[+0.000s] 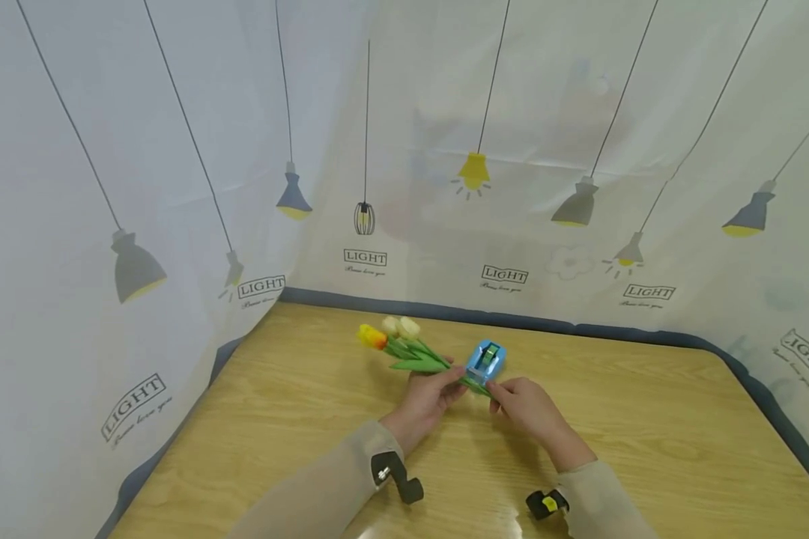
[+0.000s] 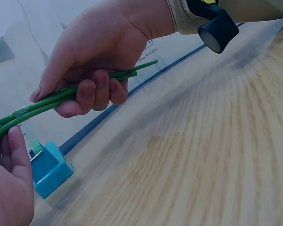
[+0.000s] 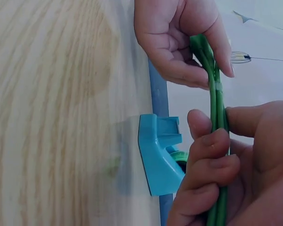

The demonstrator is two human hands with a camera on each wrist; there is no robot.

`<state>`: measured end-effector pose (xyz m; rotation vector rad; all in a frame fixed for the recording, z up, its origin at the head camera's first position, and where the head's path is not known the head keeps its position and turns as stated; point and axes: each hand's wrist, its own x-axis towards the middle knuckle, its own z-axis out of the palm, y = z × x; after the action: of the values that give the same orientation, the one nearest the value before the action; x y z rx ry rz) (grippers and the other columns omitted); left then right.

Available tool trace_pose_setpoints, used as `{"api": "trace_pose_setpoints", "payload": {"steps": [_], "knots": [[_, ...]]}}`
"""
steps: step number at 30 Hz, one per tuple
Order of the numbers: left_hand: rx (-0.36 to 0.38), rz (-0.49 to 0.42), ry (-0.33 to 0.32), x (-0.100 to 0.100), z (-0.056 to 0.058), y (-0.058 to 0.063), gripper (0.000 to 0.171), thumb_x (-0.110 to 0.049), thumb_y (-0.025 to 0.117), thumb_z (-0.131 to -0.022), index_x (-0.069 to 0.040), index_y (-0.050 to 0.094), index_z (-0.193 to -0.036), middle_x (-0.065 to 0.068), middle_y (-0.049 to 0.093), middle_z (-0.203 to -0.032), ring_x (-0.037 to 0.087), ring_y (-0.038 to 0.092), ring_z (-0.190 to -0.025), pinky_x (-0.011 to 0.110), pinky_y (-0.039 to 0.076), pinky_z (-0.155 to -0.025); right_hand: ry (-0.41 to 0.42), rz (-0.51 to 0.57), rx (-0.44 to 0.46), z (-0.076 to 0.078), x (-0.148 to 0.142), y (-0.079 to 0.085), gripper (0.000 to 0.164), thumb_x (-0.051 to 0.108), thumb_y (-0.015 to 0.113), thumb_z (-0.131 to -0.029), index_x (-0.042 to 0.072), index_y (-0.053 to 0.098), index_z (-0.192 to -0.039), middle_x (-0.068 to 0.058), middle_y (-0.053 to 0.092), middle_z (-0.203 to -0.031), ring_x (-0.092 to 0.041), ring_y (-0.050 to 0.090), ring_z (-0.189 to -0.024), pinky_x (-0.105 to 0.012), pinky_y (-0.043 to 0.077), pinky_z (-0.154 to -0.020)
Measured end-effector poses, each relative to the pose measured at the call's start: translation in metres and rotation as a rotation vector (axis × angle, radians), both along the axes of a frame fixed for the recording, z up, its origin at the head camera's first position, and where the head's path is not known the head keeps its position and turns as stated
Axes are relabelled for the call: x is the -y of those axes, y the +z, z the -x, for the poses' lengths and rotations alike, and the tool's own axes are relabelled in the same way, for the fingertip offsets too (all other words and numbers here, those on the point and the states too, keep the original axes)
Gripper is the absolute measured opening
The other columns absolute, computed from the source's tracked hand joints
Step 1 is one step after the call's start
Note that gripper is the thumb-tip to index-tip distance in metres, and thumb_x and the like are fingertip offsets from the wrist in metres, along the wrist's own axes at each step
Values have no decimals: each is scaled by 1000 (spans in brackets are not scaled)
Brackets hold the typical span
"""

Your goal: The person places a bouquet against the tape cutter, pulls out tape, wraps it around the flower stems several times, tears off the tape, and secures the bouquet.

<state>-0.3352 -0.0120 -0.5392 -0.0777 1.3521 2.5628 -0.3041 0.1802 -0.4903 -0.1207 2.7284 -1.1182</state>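
Observation:
A small bunch of tulips (image 1: 409, 329), one yellow-orange and the others cream, is held above the table with its blooms to the left. My left hand (image 1: 423, 404) grips the green stems just below the leaves. Lower down, my right hand (image 1: 531, 410) curls its fingers around the same stems (image 3: 219, 110), and their cut ends stick out past it in the left wrist view. Between the two hands, a shiny band of clear tape (image 3: 219, 86) lies on the stems. A blue tape dispenser (image 1: 495, 352) with a green roll stands just beyond the hands.
The wood-grain table (image 1: 647, 419) extends around the hands. A pale curtain (image 1: 418, 90) printed with hanging lamps encloses its back and sides, its dark blue hem (image 1: 404, 307) along the table edge. Each wrist wears a black camera mount (image 1: 398, 475).

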Motion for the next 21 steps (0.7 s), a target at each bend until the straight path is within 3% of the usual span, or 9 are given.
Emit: {"api": "trace_pose_setpoints", "payload": {"steps": [7, 15, 18, 21], "knots": [[-7, 15, 23, -3, 5, 2, 33, -1, 73, -97, 1, 56, -126, 0, 74, -92, 11, 71, -82, 24, 64, -79, -48, 16, 9, -4, 1, 5, 46, 38, 54, -111, 6, 75, -86, -3, 58, -75, -17, 43, -65, -29, 35, -57], [40, 69, -31, -11, 14, 14, 7, -10, 76, -98, -9, 69, -96, 18, 76, -118, 15, 73, -88, 27, 64, -83, -70, 28, -13, -3, -3, 7, 43, 38, 54, -111, 4, 76, -96, -9, 66, -87, -21, 56, -81, -31, 43, -65], [53, 85, -26, -13, 14, 20, 9, -10, 78, -96, -11, 70, -92, 19, 77, -116, 15, 72, -86, 25, 64, -80, -69, 39, -19, -2, -3, 5, 44, 39, 55, -111, 4, 76, -97, -8, 66, -87, -21, 57, -82, -31, 43, -65], [64, 107, -7, -14, 12, 22, 11, -6, 79, -94, -10, 70, -88, 13, 78, -102, 14, 72, -81, 24, 63, -76, -66, 39, -23, -2, -3, 5, 43, 40, 56, -110, 5, 77, -98, -10, 69, -90, -21, 58, -83, -31, 45, -65]]}}
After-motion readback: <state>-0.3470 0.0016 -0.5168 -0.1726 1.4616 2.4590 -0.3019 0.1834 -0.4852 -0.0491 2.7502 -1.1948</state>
